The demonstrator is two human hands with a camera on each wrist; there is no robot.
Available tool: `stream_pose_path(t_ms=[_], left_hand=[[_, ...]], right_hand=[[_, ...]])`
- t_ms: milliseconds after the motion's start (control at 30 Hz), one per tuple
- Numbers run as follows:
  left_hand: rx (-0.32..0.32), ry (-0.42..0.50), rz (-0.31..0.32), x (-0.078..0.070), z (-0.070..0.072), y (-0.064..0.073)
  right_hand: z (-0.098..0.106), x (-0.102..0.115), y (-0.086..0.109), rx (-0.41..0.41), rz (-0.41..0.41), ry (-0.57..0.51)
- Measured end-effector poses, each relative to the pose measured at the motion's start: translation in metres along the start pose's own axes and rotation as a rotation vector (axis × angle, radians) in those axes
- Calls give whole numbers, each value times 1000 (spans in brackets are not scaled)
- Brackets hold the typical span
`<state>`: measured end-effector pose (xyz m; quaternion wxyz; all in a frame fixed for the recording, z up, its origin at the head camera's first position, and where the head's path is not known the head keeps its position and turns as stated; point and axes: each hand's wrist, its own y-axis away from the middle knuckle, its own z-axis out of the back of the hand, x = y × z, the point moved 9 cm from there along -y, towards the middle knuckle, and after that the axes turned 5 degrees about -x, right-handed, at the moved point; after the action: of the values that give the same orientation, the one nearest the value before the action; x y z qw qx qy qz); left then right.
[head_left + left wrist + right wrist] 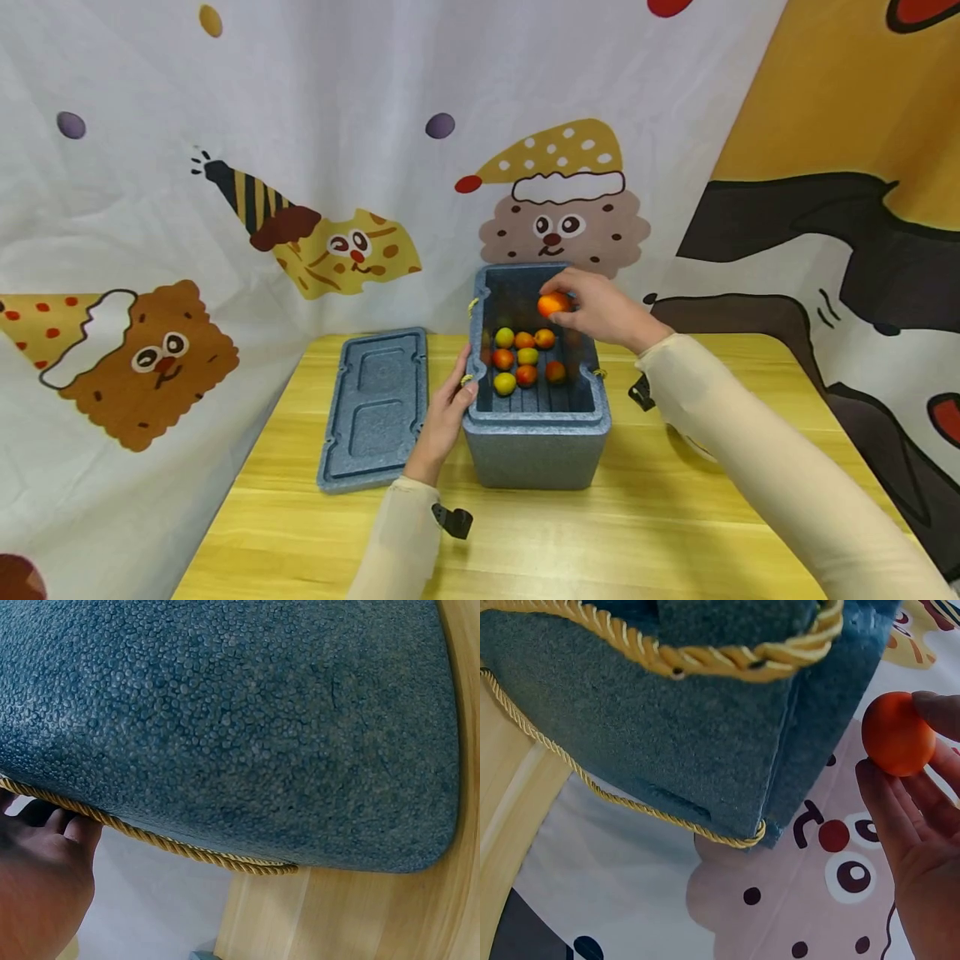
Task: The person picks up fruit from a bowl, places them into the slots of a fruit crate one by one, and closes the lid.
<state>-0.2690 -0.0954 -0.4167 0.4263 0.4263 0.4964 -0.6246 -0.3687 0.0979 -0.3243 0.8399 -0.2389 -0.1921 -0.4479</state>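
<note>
A grey-blue foam box (536,454) stands uncovered on the table, with several small yellow and orange-red fruits (527,357) on its floor. Above the box's far half, my right hand (600,308) pinches a smooth, round orange-red fruit (898,735) between thumb and fingertips. My left hand (447,410) rests against the box's left side, its fingers straight along the outer wall and the thumb at the rim. In the left wrist view, that hand lies beside a twisted yellow rope (157,841) on the box wall.
The foam lid (378,408) lies flat left of the box on the wooden table (660,533). A round pale rim (693,446) shows partly from under my right forearm. Behind the table hangs a cartoon-printed cloth (390,108). Another yellow rope (727,660) hangs on the box's right side.
</note>
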Motion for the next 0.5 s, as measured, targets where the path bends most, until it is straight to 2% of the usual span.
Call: stream_pose_path(t_ms=[233,500], left_hand=[[1,-1,-2,-1,-1,0],[6,-8,-3,-1,-1,0]], right_hand=[[-9,2,-3,55,9,5],[-12,8,-7,81,20,6]])
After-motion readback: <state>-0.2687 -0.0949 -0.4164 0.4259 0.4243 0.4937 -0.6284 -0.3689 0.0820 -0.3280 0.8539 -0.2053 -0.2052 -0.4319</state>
